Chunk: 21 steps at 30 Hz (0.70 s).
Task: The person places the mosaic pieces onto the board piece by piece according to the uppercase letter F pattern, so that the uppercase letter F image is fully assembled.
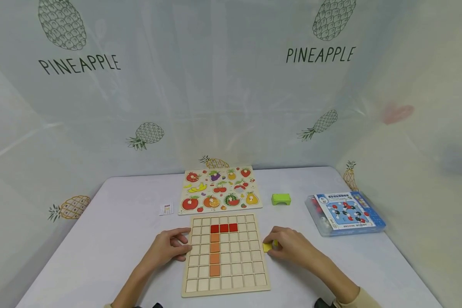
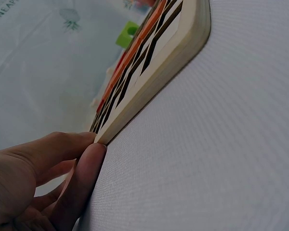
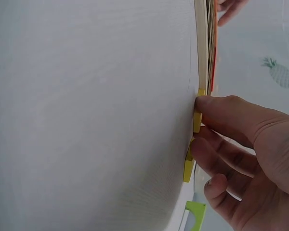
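Note:
A wooden grid board [image 1: 226, 293] lies flat on the table. Red tiles [image 1: 224, 228] form a short row near its far side, and orange tiles [image 1: 214, 247] run in a column toward me from that row's left end. My left hand [image 1: 169, 247] touches the board's left edge with thumb and index fingertips, its other fingers loosely bent. Just off the right edge, my right hand [image 1: 292, 246] pinches a yellow tile [image 1: 267, 247] between thumb and index finger. A second yellow tile [image 3: 188, 167] sits close by, beside the other fingers, partly hidden in the head view.
Behind the grid board lies a fruit puzzle board [image 1: 220, 190]. A small printed card [image 1: 166, 208] is at its left, a green arched block [image 1: 281, 199] at its right. Farther right sits a clear box with a blue molecule label [image 1: 346, 214]. A pineapple-print curtain [image 1: 231, 107] hangs behind.

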{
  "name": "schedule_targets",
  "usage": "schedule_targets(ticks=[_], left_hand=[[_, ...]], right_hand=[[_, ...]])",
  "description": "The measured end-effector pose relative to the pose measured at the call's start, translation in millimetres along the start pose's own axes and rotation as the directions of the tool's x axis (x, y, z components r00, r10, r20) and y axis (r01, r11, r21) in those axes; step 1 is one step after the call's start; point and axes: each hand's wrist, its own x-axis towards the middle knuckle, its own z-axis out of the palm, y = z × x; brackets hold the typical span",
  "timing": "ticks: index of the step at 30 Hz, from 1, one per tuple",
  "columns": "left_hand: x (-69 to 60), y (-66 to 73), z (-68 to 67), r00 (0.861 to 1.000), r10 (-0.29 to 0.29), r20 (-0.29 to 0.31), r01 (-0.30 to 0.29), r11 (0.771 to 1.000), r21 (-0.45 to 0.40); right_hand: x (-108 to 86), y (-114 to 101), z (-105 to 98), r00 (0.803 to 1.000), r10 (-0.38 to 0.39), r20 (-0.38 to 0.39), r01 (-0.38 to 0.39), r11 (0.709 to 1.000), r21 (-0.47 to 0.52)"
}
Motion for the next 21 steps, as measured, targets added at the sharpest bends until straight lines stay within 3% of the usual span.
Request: schedule_targets(ticks=[21], left_hand=[[-0.8,1.5,0.6,1.000,0.005,-0.003,-0.005,1.000,-0.001]], right_hand=[[5.1,-3.4,-3.9,1.000,-0.003,-0.025,0.002,0.999,-0.042]])
